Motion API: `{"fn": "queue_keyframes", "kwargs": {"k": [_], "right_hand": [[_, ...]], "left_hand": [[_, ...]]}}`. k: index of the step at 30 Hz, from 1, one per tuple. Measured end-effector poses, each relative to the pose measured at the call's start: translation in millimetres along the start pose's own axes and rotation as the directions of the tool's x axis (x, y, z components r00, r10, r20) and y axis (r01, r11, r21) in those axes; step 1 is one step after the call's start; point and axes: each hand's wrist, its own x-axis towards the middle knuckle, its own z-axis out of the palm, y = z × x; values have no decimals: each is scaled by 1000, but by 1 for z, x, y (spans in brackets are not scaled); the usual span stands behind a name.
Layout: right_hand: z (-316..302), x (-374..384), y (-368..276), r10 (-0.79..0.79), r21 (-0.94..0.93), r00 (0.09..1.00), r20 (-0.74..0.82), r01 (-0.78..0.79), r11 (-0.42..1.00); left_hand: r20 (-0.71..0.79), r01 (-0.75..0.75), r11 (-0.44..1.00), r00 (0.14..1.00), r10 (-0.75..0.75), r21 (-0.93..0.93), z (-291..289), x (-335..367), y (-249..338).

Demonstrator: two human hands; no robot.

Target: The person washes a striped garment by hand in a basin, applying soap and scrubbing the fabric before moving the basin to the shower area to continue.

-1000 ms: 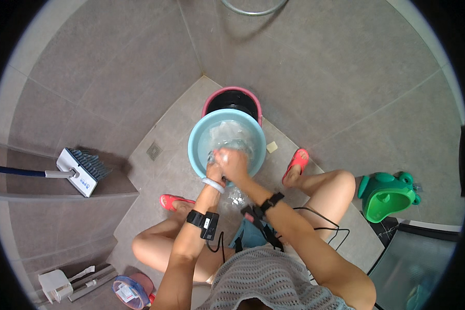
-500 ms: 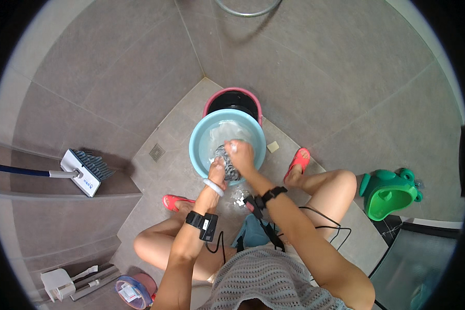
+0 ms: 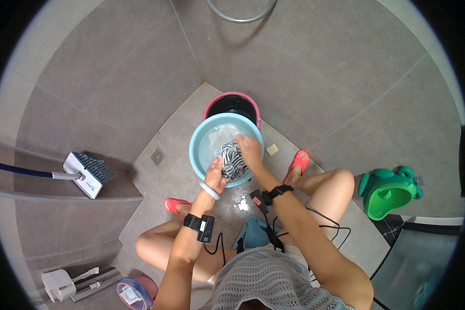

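A black-and-white striped cloth (image 3: 233, 159) is stretched between my hands over the light blue basin (image 3: 194, 150). My left hand (image 3: 215, 174) grips its near left side. My right hand (image 3: 249, 152) is closed on its upper right side, with the fingertips partly hidden. Behind the striped cloth, a whitish cloth (image 3: 225, 133) lies in the cloudy water of the basin.
Behind the basin stands a pink-rimmed dark tub (image 3: 232, 103). A pale soap-like block (image 3: 272, 150) lies on the floor to its right. Further out are a flat mop (image 3: 82, 174) at left, a green child's urinal (image 3: 390, 191) at right, and a floor drain (image 3: 158, 156).
The striped cloth has gone from bunched up between my hands to spread wider, showing more stripes. My hands have moved slightly apart.
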Motion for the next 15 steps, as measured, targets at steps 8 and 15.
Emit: {"fn": "queue_keyframes", "kwargs": {"k": [8, 15], "right_hand": [[-55, 23, -47, -17, 678, 883, 470, -349, 647], [-59, 38, -52, 14, 721, 824, 567, -503, 477]], "left_hand": [[-152, -72, 857, 973, 172, 511, -50, 1, 43], [-127, -172, 873, 958, 255, 456, -42, -6, 95]]}}
